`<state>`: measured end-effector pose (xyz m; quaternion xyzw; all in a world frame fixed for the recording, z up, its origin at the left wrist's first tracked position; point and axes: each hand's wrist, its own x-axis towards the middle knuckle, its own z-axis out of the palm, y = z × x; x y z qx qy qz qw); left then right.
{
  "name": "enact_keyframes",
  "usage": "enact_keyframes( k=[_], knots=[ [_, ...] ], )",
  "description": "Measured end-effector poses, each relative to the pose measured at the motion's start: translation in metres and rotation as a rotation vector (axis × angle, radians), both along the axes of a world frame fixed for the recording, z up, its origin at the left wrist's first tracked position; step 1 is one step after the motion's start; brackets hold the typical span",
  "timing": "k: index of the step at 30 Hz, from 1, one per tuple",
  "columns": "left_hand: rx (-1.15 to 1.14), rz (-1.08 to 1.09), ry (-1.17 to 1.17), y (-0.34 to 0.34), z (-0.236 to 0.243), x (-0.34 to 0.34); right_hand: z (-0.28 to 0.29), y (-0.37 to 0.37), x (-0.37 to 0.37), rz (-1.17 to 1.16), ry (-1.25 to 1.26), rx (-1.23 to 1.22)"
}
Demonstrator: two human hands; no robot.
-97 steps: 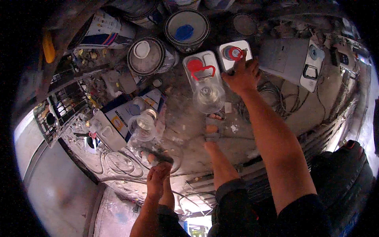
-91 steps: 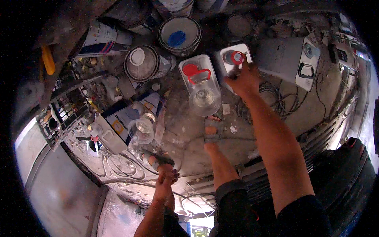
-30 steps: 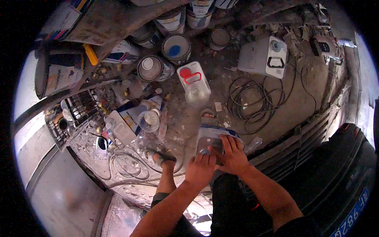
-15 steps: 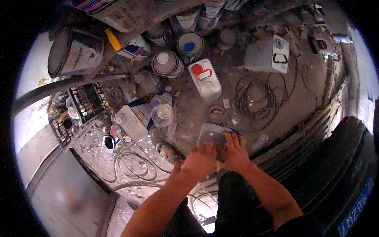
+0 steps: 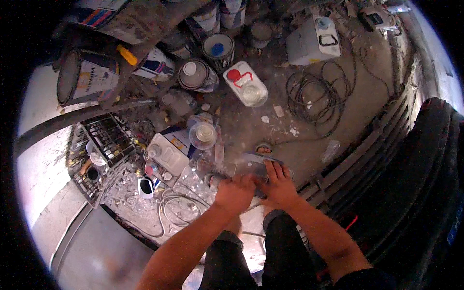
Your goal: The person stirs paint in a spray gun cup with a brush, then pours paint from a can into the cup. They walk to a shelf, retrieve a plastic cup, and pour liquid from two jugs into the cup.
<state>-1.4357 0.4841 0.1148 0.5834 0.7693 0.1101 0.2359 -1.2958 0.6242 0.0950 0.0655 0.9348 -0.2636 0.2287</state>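
Note:
Between my feet stands a grey flat-topped container with a blue-and-white far edge; my forearms and hands cover its near part. My left hand is closed at the near left of its top, its fingertips hidden. Beside it, my right hand grips the right part of the top, its fingers reaching over toward the far edge and its thumb bent in toward the left hand. The hands nearly touch. Whatever the left fingers hold is hidden.
Ahead stand a white jug with a red handle, dusty paint cans and a pale jerrycan. A black hose lies coiled ahead right. On the left are a black crate and a beige jug; a slatted ledge runs along the right.
My view has shifted, with the jugs and paint cans now higher in it and the crate more to the right. Both hands stay at the container's top, with the left fingers still curled.

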Motion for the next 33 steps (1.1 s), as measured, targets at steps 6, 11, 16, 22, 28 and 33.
enact_keyframes(
  k=[6,11,16,22,28,33],
  knots=[
    [-0.313,0.154,0.008,0.024,-0.014,0.008,-0.012,-0.011,0.002,-0.273,0.125,0.074],
    [-0.434,1.043,-0.685,0.039,-0.023,0.009,-0.015,-0.003,0.003,-0.306,0.079,0.131],
    [-0.303,0.685,-0.239,0.049,-0.012,0.014,-0.011,0.022,0.010,-0.196,0.050,0.148],
    [-0.048,0.019,-0.021,0.047,-0.018,0.001,-0.022,0.034,0.015,-0.073,0.078,0.184],
    [-0.417,0.972,-0.424,0.060,-0.029,0.030,-0.016,0.037,0.009,-0.048,-0.023,0.124],
    [-0.299,0.710,-0.356,0.034,-0.034,0.037,-0.015,0.038,0.007,-0.004,-0.053,0.155]
  ],
)
